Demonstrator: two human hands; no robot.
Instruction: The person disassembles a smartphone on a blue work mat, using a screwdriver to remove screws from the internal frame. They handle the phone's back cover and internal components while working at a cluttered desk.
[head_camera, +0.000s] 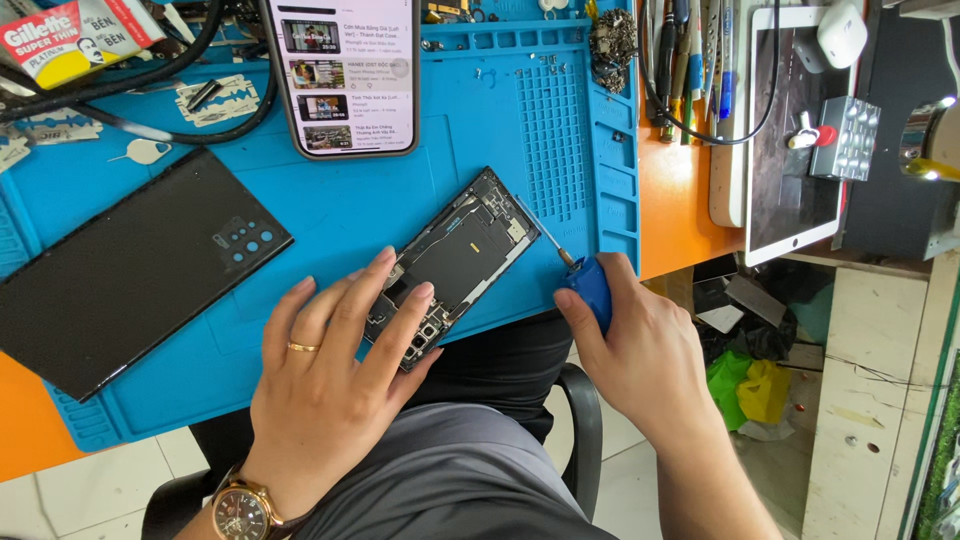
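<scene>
An opened smartphone (462, 250) with its internals exposed lies tilted on the blue repair mat (330, 195). My left hand (330, 370), wearing a gold ring and a wristwatch, rests its fingertips on the phone's near end and holds it down. My right hand (635, 345) grips a blue-handled screwdriver (590, 285); its thin shaft reaches to the phone's far right edge. The removed black back cover (130, 270) lies on the mat to the left.
A second phone (345, 75) with a lit screen lies at the mat's far edge. Black cables (150, 110), razor blades and a blade packet sit far left. A tablet (790, 140), tool rack and small screws stand right. My lap and chair are below.
</scene>
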